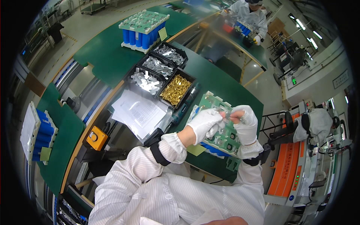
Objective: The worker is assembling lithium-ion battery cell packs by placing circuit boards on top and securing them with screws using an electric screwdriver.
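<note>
My left hand [206,122], in a white glove with bare fingertips, is closed in a pinch above a battery pack. My right hand [245,122], gloved the same way, pinches close beside it, the fingertips almost meeting. Something small and shiny shows between them, too small to name. Below lies the battery pack, its pale green top plate [229,141] carrying round openings and blue cells [215,150] showing along its near side. Both hands hide part of the plate. A yellow-green paper note [195,149] sticks out at the pack's near left corner.
Left of the pack, black bins hold flat metal strips [157,66] and brass-coloured pins [176,89]. Printed sheets [138,112] lie beside a dark power screwdriver [180,112]. Other battery packs stand at the far side [140,32] and left [39,131]. A co-worker [249,17] works across.
</note>
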The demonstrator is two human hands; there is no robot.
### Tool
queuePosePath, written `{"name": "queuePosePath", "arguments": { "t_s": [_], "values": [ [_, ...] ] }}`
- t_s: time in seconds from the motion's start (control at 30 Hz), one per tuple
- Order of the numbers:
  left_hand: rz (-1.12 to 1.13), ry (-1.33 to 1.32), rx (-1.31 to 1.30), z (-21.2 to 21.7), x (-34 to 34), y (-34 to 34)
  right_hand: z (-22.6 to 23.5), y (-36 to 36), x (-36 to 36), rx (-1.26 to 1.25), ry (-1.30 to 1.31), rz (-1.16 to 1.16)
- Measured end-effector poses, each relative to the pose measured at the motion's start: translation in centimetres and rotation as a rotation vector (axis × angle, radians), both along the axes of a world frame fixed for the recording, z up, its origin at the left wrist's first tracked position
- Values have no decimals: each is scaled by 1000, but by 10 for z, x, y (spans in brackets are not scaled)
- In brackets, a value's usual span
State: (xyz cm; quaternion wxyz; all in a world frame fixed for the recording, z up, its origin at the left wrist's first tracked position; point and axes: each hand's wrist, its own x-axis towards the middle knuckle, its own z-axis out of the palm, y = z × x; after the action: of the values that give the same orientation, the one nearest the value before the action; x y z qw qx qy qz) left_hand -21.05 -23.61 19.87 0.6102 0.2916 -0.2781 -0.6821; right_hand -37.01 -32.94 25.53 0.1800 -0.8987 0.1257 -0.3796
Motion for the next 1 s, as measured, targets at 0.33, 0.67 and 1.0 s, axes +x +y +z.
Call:
{"name": "queuePosePath", "arguments": {
  "t_s": [0.33,0.67,1.0],
  "values": [
    [479,449,-142,-15,-13,-10,-34,9,-10,444,371,-296],
    [378,359,-55,-4,-9,-2,-42,6,-13,271,389,-285],
    [196,141,-17,-2,-6,1,-25,17,-10,216,135,-239]
  ]
}}
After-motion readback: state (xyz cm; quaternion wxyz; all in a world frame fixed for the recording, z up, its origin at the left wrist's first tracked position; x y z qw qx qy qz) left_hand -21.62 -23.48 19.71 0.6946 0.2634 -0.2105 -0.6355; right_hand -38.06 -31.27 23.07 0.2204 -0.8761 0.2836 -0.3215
